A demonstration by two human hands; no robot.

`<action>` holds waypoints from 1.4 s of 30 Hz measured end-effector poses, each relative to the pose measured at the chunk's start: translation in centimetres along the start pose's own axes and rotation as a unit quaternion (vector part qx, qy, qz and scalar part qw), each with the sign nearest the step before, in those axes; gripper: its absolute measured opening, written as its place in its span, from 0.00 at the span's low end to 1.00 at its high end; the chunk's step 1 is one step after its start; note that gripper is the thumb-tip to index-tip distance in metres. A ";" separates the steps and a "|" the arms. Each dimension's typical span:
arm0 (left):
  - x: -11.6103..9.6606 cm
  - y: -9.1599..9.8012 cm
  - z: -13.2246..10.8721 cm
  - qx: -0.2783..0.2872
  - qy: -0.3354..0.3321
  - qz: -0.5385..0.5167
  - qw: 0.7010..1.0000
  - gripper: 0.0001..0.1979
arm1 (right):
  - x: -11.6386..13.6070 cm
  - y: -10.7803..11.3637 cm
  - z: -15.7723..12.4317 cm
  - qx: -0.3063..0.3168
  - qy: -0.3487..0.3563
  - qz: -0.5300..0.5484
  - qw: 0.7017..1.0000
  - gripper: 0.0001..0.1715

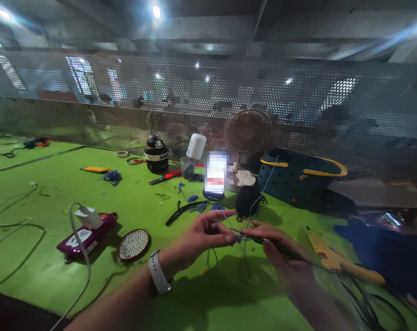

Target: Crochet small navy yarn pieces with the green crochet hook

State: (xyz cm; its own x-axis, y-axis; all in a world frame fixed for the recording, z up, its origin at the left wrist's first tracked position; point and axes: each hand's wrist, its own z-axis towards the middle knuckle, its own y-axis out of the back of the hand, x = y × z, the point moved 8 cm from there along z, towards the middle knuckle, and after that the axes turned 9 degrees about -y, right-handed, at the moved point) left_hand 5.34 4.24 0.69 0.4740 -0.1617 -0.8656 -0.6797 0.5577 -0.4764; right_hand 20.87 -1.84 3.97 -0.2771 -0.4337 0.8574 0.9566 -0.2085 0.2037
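Between my hands is a small piece of blue-purple crochet work [239,237], with light blue yarn tails hanging below it. My left hand [206,232] pinches the piece between thumb and fingertips, and yarn runs over its raised index finger. In my right hand [280,246] is a crochet hook [258,239] with a dark handle, its tip at the work. A pale yarn strand [270,178] comes down from the dark blue basket [291,184] towards my hands. A dark ball of yarn [247,202] sits just beyond my fingers. The stitches are too small to make out.
A lit phone [215,177] stands ahead, before a desk fan [248,132]. Left are a purple power strip [87,236] with cable and a round studded disc [134,244]. A black jar [156,155] stands farther back. A yellow tool [335,257] with a black cord lies right.
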 end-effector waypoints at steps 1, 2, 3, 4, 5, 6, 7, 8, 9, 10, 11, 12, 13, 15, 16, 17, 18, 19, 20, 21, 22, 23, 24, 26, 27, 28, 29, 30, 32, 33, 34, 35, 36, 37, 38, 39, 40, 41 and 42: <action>-0.1 0.0 0.0 0.002 -0.003 0.002 1.000 0.27 | 0.0 0.0 0.0 -0.004 -0.013 0.012 1.000 0.08; -0.2 0.0 0.0 0.004 -0.007 0.003 1.000 0.27 | 0.0 -0.1 0.0 -0.006 -0.024 0.022 0.999 0.07; -0.3 -0.1 0.0 0.007 -0.009 0.004 1.000 0.27 | -0.1 -0.1 0.0 -0.006 -0.030 0.031 0.999 0.07; -0.3 -0.1 0.0 0.010 -0.008 0.005 1.000 0.28 | -0.2 -0.1 0.1 -0.004 -0.034 0.037 0.999 0.07; -0.4 -0.1 0.0 0.014 -0.006 0.006 1.000 0.28 | -0.4 0.0 0.1 -0.002 -0.036 0.040 0.999 0.07; -0.5 -0.2 0.0 0.017 -0.005 0.008 1.000 0.29 | -0.5 0.1 0.2 0.001 -0.033 0.043 0.999 0.07; -0.5 -0.3 0.0 0.021 -0.005 0.009 1.000 0.29 | -0.7 0.2 0.3 0.008 -0.028 0.041 0.999 0.07; -0.6 -0.4 0.0 0.025 -0.007 0.010 1.000 0.29 | -0.8 0.3 0.4 0.020 -0.022 0.037 0.999 0.07; -0.7 -0.4 0.0 0.030 -0.010 0.010 0.999 0.29 | -1.0 0.3 0.6 0.031 -0.016 0.032 0.999 0.07; -0.8 -0.5 0.0 0.035 -0.014 0.011 0.999 0.29 | -1.1 0.3 0.7 0.042 -0.013 0.029 0.999 0.07; -0.8 -0.5 0.0 0.040 -0.016 0.011 0.999 0.29 | -1.3 0.3 0.8 0.053 -0.016 0.028 0.998 0.07; -0.9 -0.5 0.0 0.044 -0.017 0.012 0.999 0.29 | -1.4 0.3 0.9 0.060 -0.020 0.030 0.998 0.07; -0.9 -0.6 0.0 0.049 -0.017 0.014 0.999 0.29 | -1.5 0.3 1.0 0.062 -0.026 0.036 0.997 0.08; -0.9 -0.6 -0.1 0.059 -0.020 0.019 0.998 0.29 | -1.4 0.5 1.1 0.059 -0.028 0.053 0.996 0.08; -0.9 -0.6 -0.1 0.063 -0.022 0.022 0.998 0.30 | -1.4 0.5 1.1 0.058 -0.027 0.061 0.996 0.08; -0.9 -0.6 -0.1 0.066 -0.026 0.025 0.997 0.30 | -1.4 0.6 1.1 0.056 -0.026 0.068 0.996 0.08; -1.0 -0.6 -0.1 0.069 -0.029 0.027 0.997 0.30 | -1.4 0.6 1.1 0.056 -0.026 0.073 0.995 0.08; -1.0 -0.6 -0.1 0.071 -0.031 0.030 0.997 0.30 | -1.5 0.6 1.1 0.057 -0.031 0.077 0.995 0.08; -1.1 -0.6 -0.1 0.072 -0.033 0.030 0.996 0.30 | -1.5 0.7 1.2 0.058 -0.036 0.079 0.995 0.08; -1.1 -0.6 -0.1 0.073 -0.033 0.029 0.996 0.30 | -1.7 0.7 1.2 0.059 -0.043 0.081 0.994 0.08; -1.1 -0.7 -0.1 0.074 -0.032 0.028 0.996 0.30 | -1.7 0.7 1.2 0.061 -0.049 0.084 0.993 0.08; -1.1 -0.8 -0.1 0.076 -0.031 0.027 0.996 0.29 | -1.7 0.6 1.2 0.065 -0.051 0.087 0.993 0.08; -1.1 -0.8 -0.1 0.078 -0.029 0.026 0.996 0.29 | -1.7 0.5 1.2 0.071 -0.052 0.090 0.992 0.08; -1.1 -0.9 -0.1 0.081 -0.028 0.026 0.996 0.28 | -1.5 0.4 1.2 0.079 -0.054 0.097 0.991 0.08; -1.1 -0.9 -0.1 0.082 -0.026 0.028 0.996 0.28 | -1.5 0.4 1.2 0.081 -0.055 0.100 0.990 0.08; -1.1 -0.9 -0.1 0.082 -0.025 0.030 0.996 0.28 | -1.4 0.4 1.2 0.082 -0.056 0.103 0.990 0.08; -1.0 -0.9 -0.1 0.081 -0.023 0.034 0.996 0.28 | -1.3 0.3 1.2 0.084 -0.057 0.105 0.989 0.08; -1.0 -0.8 -0.1 0.080 -0.022 0.038 0.996 0.28 | -1.3 0.3 1.2 0.087 -0.056 0.107 0.989 0.08; -1.0 -0.7 -0.1 0.078 -0.022 0.046 0.996 0.28 | -1.2 0.3 1.2 0.095 -0.054 0.110 0.988 0.08; -1.0 -0.7 -0.1 0.078 -0.024 0.049 0.995 0.29 | -1.2 0.3 1.2 0.097 -0.055 0.109 0.988 0.09; -1.0 -0.7 -0.1 0.078 -0.025 0.052 0.995 0.29 | -1.2 0.3 1.3 0.099 -0.057 0.107 0.988 0.09; -1.0 -0.7 -0.1 0.079 -0.025 0.055 0.995 0.29 | -1.2 0.3 1.3 0.099 -0.060 0.104 0.988 0.09; -1.0 -0.7 -0.1 0.080 -0.025 0.056 0.995 0.29 | -1.3 0.4 1.3 0.097 -0.064 0.102 0.988 0.09; -1.0 -0.7 -0.1 0.079 -0.025 0.059 0.995 0.29 | -1.3 0.4 1.3 0.095 -0.067 0.102 0.988 0.09; -1.0 -0.7 -0.1 0.079 -0.025 0.061 0.995 0.29 | -1.3 0.4 1.3 0.094 -0.069 0.105 0.988 0.09; -1.1 -0.8 -0.1 0.078 -0.026 0.064 0.995 0.29 | -1.3 0.4 1.3 0.093 -0.071 0.107 0.987 0.09; -1.1 -0.8 -0.1 0.078 -0.028 0.065 0.994 0.29 | -1.3 0.5 1.3 0.090 -0.073 0.108 0.987 0.09; -1.1 -0.8 -0.1 0.078 -0.030 0.065 0.994 0.29 | -1.3 0.5 1.3 0.087 -0.073 0.106 0.988 0.09; -1.1 -0.8 -0.1 0.077 -0.030 0.066 0.994 0.29 | -1.3 0.5 1.3 0.084 -0.073 0.103 0.988 0.09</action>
State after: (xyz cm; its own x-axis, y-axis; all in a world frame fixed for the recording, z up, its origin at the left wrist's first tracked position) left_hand 5.24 3.89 2.03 0.4224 -0.0317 -0.9059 -0.6469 0.6895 -0.3258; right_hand 21.84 -0.28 3.57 -0.0703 -0.3175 0.9456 0.9963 0.0243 0.0823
